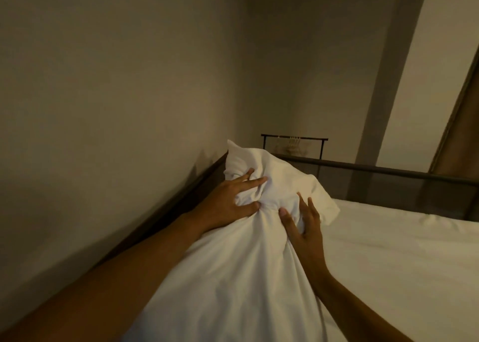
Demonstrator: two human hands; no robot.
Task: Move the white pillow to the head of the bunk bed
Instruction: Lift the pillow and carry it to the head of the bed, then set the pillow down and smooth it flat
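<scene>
Fingers [252,179] of the left hand [228,204] are dug into the bunched cover of the white pillow [259,225]; the right hand [303,225] clamps a fold beside it. Both arms reach well forward, wrists low, palms on the cloth. Pillow lies lengthwise along the mattress [401,251], against the wall-side edge, its far corner near the corner where the side rail meets the end rail [388,172]. Judged: that end is the head, straight beyond both hands; the left hand is nearer it.
</scene>
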